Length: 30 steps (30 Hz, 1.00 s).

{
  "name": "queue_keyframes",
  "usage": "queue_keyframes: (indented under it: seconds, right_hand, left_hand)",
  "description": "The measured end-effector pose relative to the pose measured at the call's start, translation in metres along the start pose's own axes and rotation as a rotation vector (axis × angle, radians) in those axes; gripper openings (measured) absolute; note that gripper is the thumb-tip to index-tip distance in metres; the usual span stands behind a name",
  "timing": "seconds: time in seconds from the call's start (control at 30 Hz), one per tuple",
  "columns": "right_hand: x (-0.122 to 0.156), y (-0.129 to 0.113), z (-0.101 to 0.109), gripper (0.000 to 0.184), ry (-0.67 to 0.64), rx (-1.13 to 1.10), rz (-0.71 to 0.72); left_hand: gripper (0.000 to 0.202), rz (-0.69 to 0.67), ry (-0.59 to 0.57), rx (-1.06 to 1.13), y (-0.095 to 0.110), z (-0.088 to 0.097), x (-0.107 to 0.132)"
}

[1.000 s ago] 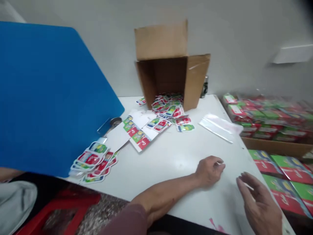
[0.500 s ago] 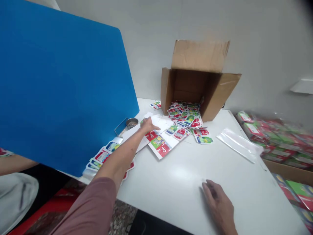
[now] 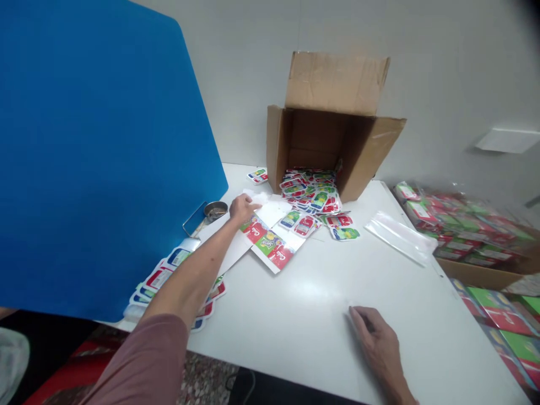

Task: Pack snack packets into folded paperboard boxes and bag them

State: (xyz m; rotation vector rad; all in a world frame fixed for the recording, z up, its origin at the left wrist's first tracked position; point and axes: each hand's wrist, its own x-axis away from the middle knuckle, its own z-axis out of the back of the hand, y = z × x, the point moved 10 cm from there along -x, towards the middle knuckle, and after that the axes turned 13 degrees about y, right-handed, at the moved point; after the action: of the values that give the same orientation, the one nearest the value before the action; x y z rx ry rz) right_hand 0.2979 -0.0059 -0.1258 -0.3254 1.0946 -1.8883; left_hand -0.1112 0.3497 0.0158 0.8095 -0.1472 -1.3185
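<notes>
My left hand (image 3: 242,207) reaches far across the white table (image 3: 304,298) and closes its fingers on a flat white sheet with red and green printed panels (image 3: 270,243). Beside it lie several small red, green and blue printed packets (image 3: 312,199) spilling from a cardboard box (image 3: 333,140) tipped on its side. My right hand (image 3: 375,340) rests on the table near the front edge, fingers together and flat, pressing on a clear film that is hard to make out.
A big blue panel (image 3: 97,152) stands at the left, with a metal clip and small round tin (image 3: 213,211) at its foot and more packets (image 3: 169,275) below. A clear plastic bag (image 3: 400,237) lies right of centre. Boxes of red and green packs (image 3: 468,230) sit at the right.
My left hand went from beside my right hand out to the printed sheets by the box. My right hand lowered flat onto the table. My view swung left.
</notes>
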Motion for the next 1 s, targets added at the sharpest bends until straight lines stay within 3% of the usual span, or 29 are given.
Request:
queue_keyframes:
  seconds: [0.17, 0.27, 0.33, 0.43, 0.53, 0.6, 0.7, 0.8, 0.9, 1.0]
  right_hand:
    - [-0.003, 0.002, 0.004, 0.049, -0.004, -0.077, -0.098]
    - [-0.011, -0.008, 0.000, 0.055, -0.020, -0.275, -0.263]
    - [-0.022, -0.030, -0.003, 0.066, -0.014, -0.475, -0.363]
    - [-0.050, -0.092, 0.002, 0.076, 0.020, -0.753, -0.316]
    - [-0.077, -0.142, 0.023, 0.081, 0.120, -0.846, -0.221]
    - [-0.089, -0.151, 0.035, 0.086, 0.200, -0.882, -0.256]
    - [-0.098, -0.141, 0.048, 0.092, 0.308, -0.922, -0.335]
    - [-0.101, -0.129, 0.052, 0.086, 0.352, -0.951, -0.338]
    - [-0.098, -0.112, 0.048, 0.079, 0.347, -1.004, -0.412]
    - [-0.094, -0.106, 0.050, 0.072, 0.318, -1.059, -0.398]
  left_hand:
    - [0.034, -0.117, 0.031, 0.265, 0.071, 0.063, -0.007]
    - [0.034, -0.232, 0.074, 0.509, 0.124, 0.115, 0.016]
    - [0.034, -0.301, 0.130, 0.690, 0.155, 0.149, 0.044]
    - [0.033, -0.351, 0.210, 0.808, 0.185, 0.181, 0.097]
    - [0.031, -0.378, 0.247, 0.855, 0.201, 0.186, 0.149]
    - [0.030, -0.366, 0.294, 0.894, 0.202, 0.183, 0.176]
    - [0.029, -0.296, 0.335, 0.968, 0.194, 0.170, 0.205]
    - [0.029, -0.253, 0.307, 0.993, 0.191, 0.152, 0.225]
    - [0.027, -0.282, 0.280, 0.974, 0.194, 0.140, 0.242]
    - [0.023, -0.361, 0.284, 0.955, 0.198, 0.138, 0.254]
